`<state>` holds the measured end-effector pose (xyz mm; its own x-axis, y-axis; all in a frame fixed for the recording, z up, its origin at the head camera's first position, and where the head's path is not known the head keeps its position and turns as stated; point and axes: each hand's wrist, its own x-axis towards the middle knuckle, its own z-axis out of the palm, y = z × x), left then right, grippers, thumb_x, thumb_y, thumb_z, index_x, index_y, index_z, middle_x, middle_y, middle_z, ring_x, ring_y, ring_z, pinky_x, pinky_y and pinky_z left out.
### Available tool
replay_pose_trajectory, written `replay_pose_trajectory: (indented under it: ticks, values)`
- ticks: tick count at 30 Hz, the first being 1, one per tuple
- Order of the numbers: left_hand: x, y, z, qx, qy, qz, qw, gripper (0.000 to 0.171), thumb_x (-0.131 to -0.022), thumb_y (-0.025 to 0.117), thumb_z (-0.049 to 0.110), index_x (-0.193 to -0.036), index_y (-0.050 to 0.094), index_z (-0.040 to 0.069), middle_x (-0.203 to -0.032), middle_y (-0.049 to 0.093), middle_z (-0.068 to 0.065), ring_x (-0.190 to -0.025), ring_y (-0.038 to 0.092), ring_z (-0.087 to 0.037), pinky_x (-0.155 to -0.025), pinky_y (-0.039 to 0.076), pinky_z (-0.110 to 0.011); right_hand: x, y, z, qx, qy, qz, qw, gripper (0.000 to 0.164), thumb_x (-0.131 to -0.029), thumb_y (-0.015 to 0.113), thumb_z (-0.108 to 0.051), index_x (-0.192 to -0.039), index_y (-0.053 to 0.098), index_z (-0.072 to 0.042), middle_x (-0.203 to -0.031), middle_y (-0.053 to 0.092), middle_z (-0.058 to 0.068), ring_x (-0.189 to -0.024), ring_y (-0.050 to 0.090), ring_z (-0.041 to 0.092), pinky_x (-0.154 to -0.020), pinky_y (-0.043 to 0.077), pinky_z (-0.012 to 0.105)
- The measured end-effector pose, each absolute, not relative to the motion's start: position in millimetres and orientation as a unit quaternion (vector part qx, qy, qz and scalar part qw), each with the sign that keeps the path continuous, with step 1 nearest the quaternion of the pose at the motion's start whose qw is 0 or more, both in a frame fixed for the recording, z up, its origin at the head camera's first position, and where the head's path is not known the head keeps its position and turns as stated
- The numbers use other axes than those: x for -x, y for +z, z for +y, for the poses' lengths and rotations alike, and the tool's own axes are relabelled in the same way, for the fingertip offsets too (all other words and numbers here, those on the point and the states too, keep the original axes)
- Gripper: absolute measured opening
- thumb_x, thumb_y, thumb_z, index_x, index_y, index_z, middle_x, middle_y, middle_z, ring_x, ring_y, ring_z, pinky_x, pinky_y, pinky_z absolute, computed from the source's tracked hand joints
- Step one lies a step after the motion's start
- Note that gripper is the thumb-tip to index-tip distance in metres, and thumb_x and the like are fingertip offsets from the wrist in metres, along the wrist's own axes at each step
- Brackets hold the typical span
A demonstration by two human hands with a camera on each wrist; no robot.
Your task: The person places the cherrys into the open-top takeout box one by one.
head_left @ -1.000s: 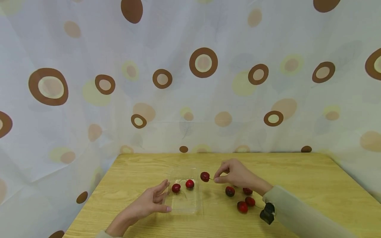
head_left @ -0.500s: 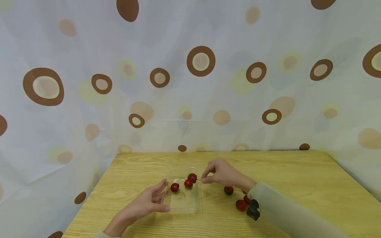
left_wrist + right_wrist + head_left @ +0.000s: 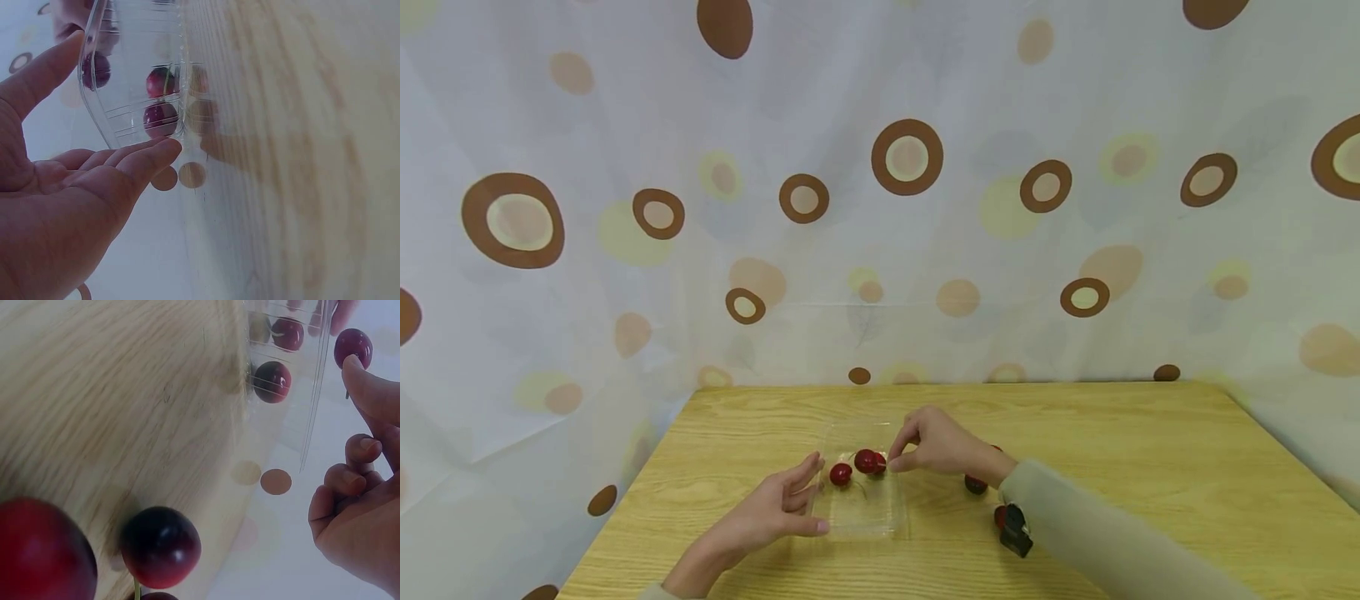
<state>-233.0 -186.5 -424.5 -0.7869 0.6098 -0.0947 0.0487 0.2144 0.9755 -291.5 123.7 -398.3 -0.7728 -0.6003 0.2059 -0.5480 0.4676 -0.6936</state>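
A clear plastic box [image 3: 871, 510] stands on the wooden table with two red cherries inside, one cherry [image 3: 840, 475] on the left and another [image 3: 160, 82] beside it. My right hand [image 3: 934, 443] pinches a dark red cherry [image 3: 865, 461] by its stem, and this cherry hangs over the box, overlapping one inside in the head view. The right wrist view has the held cherry [image 3: 353, 345] above the box's rim. My left hand [image 3: 763, 515] rests against the box's left side, its fingers extended along the wall and its thumb near the front corner.
Several more cherries lie on the table right of the box, such as a dark cherry [image 3: 161, 547] and a red cherry [image 3: 44, 553]. The right forearm partly covers them in the head view. A patterned curtain [image 3: 880, 250] hangs behind the table [image 3: 752, 417].
My right hand has moved left with the cherry, from beside the box's right wall to over its inside. The left hand stays at the box.
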Motion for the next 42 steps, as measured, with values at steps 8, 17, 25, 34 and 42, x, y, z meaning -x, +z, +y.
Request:
replay_pose_trajectory:
  ticks: [8,17,25,34,42]
  values:
    - [233.8,-425.9,-186.1,-0.222,0.587,0.741,0.237,0.099,-0.1,0.074,0.01,-0.165,0.0,-0.006,-0.171,0.003,-0.029,-0.153,0.017,-0.051,-0.12,0.03,-0.057,292.2,-401.2,112.6,0.342,-0.39,0.854,0.039,0.006,-0.089,0.086,-0.009,-0.083,0.085,-0.01,-0.078,0.063,-0.006,-0.072,0.054,0.01,-0.066,0.045,0.027]
    - [234.1,-424.9,-186.0,-0.22,0.589,0.739,0.24,0.099,-0.101,0.074,0.01,-0.166,0.0,-0.005,-0.171,0.003,-0.029,-0.153,0.017,-0.051,-0.121,0.029,-0.058,291.5,-399.2,103.9,0.34,-0.371,0.863,0.038,0.007,-0.089,0.086,-0.008,-0.081,0.085,-0.01,-0.077,0.062,-0.006,-0.071,0.046,0.013,-0.07,0.044,0.027]
    - [234.6,-425.4,-185.7,-0.224,0.593,0.735,0.24,0.099,-0.101,0.073,0.009,-0.165,0.0,-0.006,-0.171,0.003,-0.03,-0.153,0.017,-0.051,-0.121,0.027,-0.059,293.6,-401.3,100.7,0.338,-0.372,0.864,0.033,0.011,-0.088,0.086,-0.004,-0.078,0.084,-0.008,-0.084,0.077,-0.005,-0.124,0.061,0.045,-0.103,0.052,0.058]
    - [233.4,-426.2,-186.8,-0.225,0.594,0.732,0.244,0.098,-0.102,0.072,0.01,-0.166,-0.001,-0.005,-0.171,0.001,-0.03,-0.153,0.016,-0.052,-0.121,0.027,-0.061,293.2,-403.5,98.4,0.325,-0.359,0.875,0.033,0.011,-0.086,0.088,-0.006,-0.076,0.084,-0.009,-0.083,0.076,-0.006,-0.114,0.066,0.036,-0.102,0.052,0.053]
    - [234.3,-426.5,-187.5,-0.22,0.595,0.733,0.245,0.099,-0.101,0.073,0.01,-0.166,-0.001,-0.004,-0.172,0.002,-0.028,-0.154,0.016,-0.051,-0.121,0.029,-0.058,290.9,-398.2,103.0,0.295,-0.357,0.886,0.033,0.005,-0.089,0.086,-0.013,-0.093,0.087,-0.01,-0.083,0.065,-0.007,-0.078,0.052,0.013,-0.074,0.046,0.031]
